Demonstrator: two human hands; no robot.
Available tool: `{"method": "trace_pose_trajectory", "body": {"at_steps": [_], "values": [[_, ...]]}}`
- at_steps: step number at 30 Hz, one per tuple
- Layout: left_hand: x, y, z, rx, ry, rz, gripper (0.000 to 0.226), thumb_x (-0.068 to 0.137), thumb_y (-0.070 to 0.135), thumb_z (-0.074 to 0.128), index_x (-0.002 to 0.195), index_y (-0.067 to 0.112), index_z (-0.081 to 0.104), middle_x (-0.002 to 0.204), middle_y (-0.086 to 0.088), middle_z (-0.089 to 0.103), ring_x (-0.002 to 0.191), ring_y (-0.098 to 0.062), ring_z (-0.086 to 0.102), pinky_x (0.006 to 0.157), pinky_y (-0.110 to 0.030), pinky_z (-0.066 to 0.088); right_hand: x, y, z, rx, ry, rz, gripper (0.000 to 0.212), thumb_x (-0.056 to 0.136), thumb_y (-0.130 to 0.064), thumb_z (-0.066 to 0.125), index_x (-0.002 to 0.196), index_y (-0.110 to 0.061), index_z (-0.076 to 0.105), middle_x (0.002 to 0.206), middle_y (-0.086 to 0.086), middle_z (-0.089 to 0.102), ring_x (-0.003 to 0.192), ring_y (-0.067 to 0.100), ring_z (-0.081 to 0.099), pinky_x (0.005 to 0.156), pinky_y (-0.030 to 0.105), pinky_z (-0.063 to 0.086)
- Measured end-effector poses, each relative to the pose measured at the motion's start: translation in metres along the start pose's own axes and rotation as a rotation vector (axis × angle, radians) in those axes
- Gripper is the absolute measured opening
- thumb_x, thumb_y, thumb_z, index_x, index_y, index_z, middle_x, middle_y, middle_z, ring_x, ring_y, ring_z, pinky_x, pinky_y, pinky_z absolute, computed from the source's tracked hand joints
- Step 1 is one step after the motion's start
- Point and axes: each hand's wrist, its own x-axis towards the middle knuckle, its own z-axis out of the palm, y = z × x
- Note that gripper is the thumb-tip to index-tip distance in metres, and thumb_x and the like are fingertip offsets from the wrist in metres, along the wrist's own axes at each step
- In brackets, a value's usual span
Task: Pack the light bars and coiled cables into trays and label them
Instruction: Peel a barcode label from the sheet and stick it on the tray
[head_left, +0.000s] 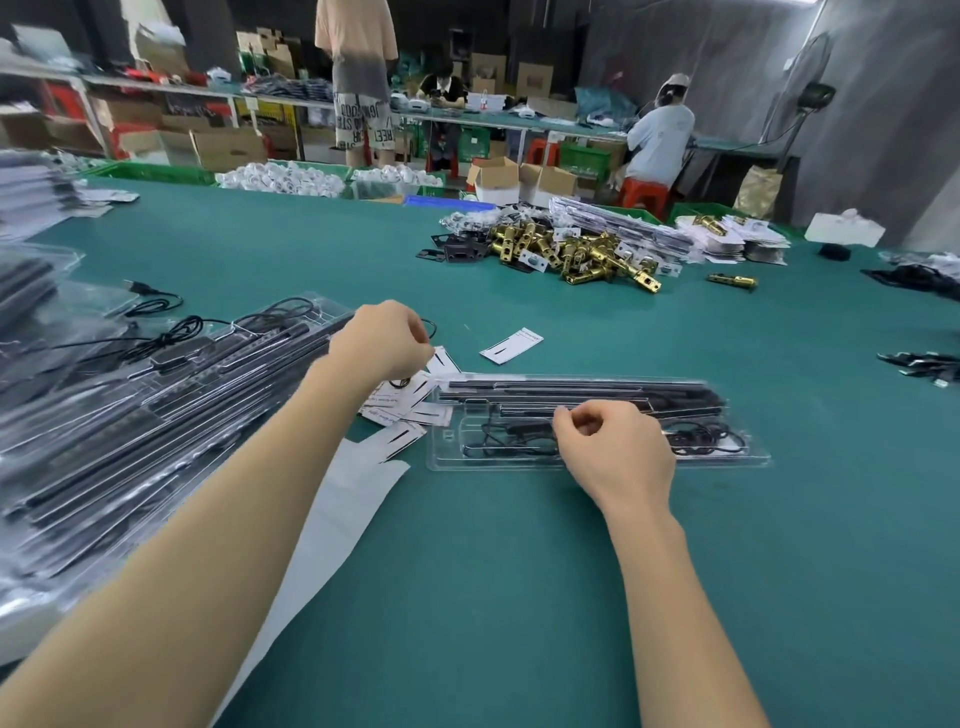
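Right hand (613, 447) hovers over the clear tray (597, 462) in the middle of the green table (519, 597), fingers curled; whether it pinches anything, cannot tell; light bars (571, 387) lie along the tray's far side, coiled cable (706, 439) at its right end. Left hand (382, 340) is curled over the loose labels (415, 410) just left of the tray, seemingly picking one. Best, I'd say: take a single label, keep the tray steady, lay it flat; packed trays (130, 415) wait stacked at left.

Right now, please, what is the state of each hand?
Left hand: fingers curled over the labels; whether it holds one cannot be told.
Right hand: fingers curled above the tray; any hold cannot be told.
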Motion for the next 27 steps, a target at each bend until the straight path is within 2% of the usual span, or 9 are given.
{"method": "trace_pose_trajectory", "body": {"at_steps": [2, 6, 9, 11, 12, 14, 17, 23, 27], "values": [[0.009, -0.003, 0.002, 0.146, -0.098, -0.001, 0.015, 0.087, 0.020, 0.061, 0.096, 0.024, 0.072, 0.100, -0.001, 0.071, 0.092, -0.024, 0.066, 0.085, -0.037, 0.057, -0.001, 0.000, 0.002, 0.042, 0.018, -0.003, 0.030, 0.089, -0.047, 0.059, 0.067, -0.028, 0.065, 0.064, -0.018, 0.064, 0.070, 0.010, 0.059, 0.055, 0.020, 0.035], [0.009, -0.023, 0.007, 0.222, -0.162, 0.059, 0.007, 0.082, 0.027, 0.068, 0.080, 0.030, 0.063, 0.094, 0.007, 0.067, 0.085, -0.014, 0.061, 0.075, -0.031, 0.051, -0.001, -0.008, 0.004, 0.104, 0.042, -0.053, 0.025, 0.087, -0.048, 0.062, 0.068, -0.032, 0.064, 0.063, -0.020, 0.063, 0.068, 0.007, 0.059, 0.055, 0.018, 0.034], [0.004, -0.035, 0.012, 0.194, -0.223, 0.071, 0.004, 0.087, 0.035, 0.065, 0.085, 0.033, 0.062, 0.095, 0.010, 0.064, 0.085, -0.009, 0.059, 0.073, -0.029, 0.046, -0.009, -0.027, 0.014, 0.118, -0.083, -0.210, 0.021, 0.086, -0.047, 0.063, 0.072, -0.031, 0.066, 0.063, -0.018, 0.063, 0.068, 0.005, 0.059, 0.056, 0.021, 0.037], [0.003, -0.040, 0.017, 0.165, -0.190, 0.077, 0.006, 0.090, 0.034, 0.060, 0.091, 0.031, 0.064, 0.096, 0.008, 0.063, 0.088, -0.014, 0.059, 0.075, -0.029, 0.044, -0.020, -0.043, 0.024, 0.084, -0.219, -0.401, 0.011, 0.085, -0.040, 0.063, 0.087, -0.033, 0.070, 0.078, -0.017, 0.067, 0.080, 0.009, 0.059, 0.065, 0.025, 0.045], [0.002, -0.041, 0.019, 0.149, -0.161, 0.077, 0.007, 0.091, 0.034, 0.059, 0.092, 0.030, 0.065, 0.094, 0.008, 0.062, 0.089, -0.016, 0.058, 0.076, -0.029, 0.044, -0.026, -0.052, 0.029, 0.074, -0.288, -0.515, 0.016, 0.085, -0.034, 0.062, 0.098, -0.036, 0.071, 0.090, -0.017, 0.068, 0.091, 0.011, 0.057, 0.075, 0.028, 0.048], [0.001, -0.043, 0.023, 0.134, -0.123, 0.082, 0.008, 0.091, 0.033, 0.058, 0.091, 0.030, 0.065, 0.091, 0.010, 0.060, 0.088, -0.016, 0.057, 0.076, -0.029, 0.043, -0.036, -0.064, 0.037, 0.064, -0.444, -0.699, 0.041, 0.082, -0.024, 0.061, 0.117, -0.045, 0.067, 0.116, -0.017, 0.062, 0.108, 0.013, 0.047, 0.093, 0.032, 0.043], [0.001, -0.045, 0.024, 0.137, -0.125, 0.089, 0.007, 0.090, 0.036, 0.059, 0.092, 0.031, 0.065, 0.089, 0.011, 0.058, 0.087, -0.015, 0.056, 0.074, -0.028, 0.041, -0.039, -0.070, 0.038, 0.000, -0.564, -0.796, 0.051, 0.081, -0.029, 0.063, 0.124, -0.057, 0.061, 0.135, -0.020, 0.050, 0.124, 0.010, 0.036, 0.103, 0.036, 0.032], [0.002, -0.044, 0.022, 0.142, -0.156, 0.072, 0.010, 0.091, 0.039, 0.059, 0.094, 0.031, 0.065, 0.098, 0.005, 0.065, 0.091, -0.017, 0.058, 0.076, -0.031, 0.044, -0.046, -0.076, 0.036, 0.078, -0.545, -0.805, 0.042, 0.086, -0.042, 0.068, 0.125, -0.056, 0.062, 0.135, -0.019, 0.052, 0.127, 0.011, 0.036, 0.105, 0.040, 0.031], [0.001, -0.043, 0.022, 0.140, -0.148, 0.056, 0.016, 0.093, 0.043, 0.056, 0.098, 0.030, 0.065, 0.100, 0.005, 0.063, 0.094, -0.019, 0.058, 0.079, -0.032, 0.045, -0.049, -0.078, 0.043, 0.151, -0.550, -0.853, 0.031, 0.088, -0.038, 0.070, 0.116, -0.051, 0.070, 0.121, -0.015, 0.057, 0.113, 0.010, 0.041, 0.096, 0.037, 0.035]]}}
